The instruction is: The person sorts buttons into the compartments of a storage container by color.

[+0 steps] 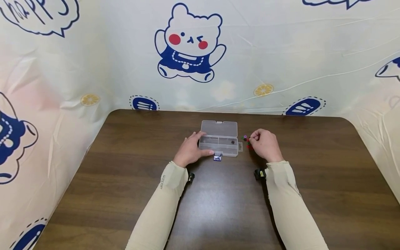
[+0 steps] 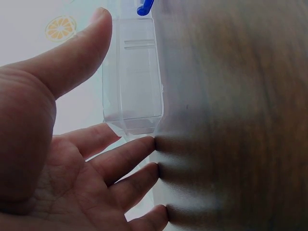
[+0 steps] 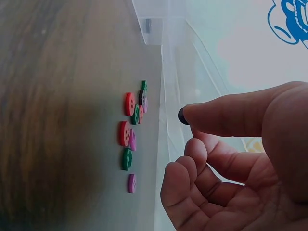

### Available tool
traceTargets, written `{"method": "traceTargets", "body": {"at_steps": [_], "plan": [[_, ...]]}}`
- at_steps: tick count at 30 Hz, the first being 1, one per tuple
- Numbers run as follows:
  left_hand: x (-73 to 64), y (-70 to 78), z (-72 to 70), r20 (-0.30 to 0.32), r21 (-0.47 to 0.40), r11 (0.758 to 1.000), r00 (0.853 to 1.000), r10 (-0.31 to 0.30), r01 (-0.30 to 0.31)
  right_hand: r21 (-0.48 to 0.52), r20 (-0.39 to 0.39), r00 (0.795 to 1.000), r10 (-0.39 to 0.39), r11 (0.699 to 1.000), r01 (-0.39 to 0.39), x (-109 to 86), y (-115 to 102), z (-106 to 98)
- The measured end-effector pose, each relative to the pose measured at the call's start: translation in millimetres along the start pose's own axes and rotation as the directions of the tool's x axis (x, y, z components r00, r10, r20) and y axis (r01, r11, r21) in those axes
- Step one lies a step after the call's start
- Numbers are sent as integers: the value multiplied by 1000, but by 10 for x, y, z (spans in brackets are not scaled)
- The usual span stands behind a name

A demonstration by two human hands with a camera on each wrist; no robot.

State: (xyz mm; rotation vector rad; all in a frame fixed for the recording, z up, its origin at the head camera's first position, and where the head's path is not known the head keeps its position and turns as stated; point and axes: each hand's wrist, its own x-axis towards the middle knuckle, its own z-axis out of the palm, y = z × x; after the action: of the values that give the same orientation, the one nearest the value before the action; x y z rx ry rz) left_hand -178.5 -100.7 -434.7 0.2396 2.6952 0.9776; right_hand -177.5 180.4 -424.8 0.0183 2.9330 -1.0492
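Observation:
A clear plastic compartment box [image 1: 227,151] stands with its lid [image 1: 219,128] raised at the back. My left hand [image 1: 190,150] rests against its left end, thumb along the front edge and fingers spread; in the left wrist view several fingertips touch the table beside the box [image 2: 139,86]. To the right of the box, my right hand [image 1: 265,144] pinches a black button [image 3: 182,116] between thumb and forefinger, lifted off the table. Several red, green, purple and dark buttons, among them a red button [image 3: 125,133], lie below it. One dark button [image 1: 233,142] sits in a rear right compartment.
A blue-edged latch [image 1: 217,157] sticks out at the box's front. The brown table [image 1: 218,208] ends at the back against a printed cloth [image 1: 243,69]. A hanging tab [image 1: 240,146] juts from the box's right end, close to the buttons.

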Motion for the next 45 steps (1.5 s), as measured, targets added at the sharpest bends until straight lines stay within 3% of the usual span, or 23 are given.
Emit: {"method": "traceTargets", "body": {"at_steps": [19,45], "plan": [[-3,-3,6,-7,-1,1000,1000,5,-5,23,-18,1000,-12,1000,12,-8,-102,49],[-37,19,-1,-20,0,1000,1000,-1,1,2,-20,995,-98,995,98,-71,-240,212]]}}
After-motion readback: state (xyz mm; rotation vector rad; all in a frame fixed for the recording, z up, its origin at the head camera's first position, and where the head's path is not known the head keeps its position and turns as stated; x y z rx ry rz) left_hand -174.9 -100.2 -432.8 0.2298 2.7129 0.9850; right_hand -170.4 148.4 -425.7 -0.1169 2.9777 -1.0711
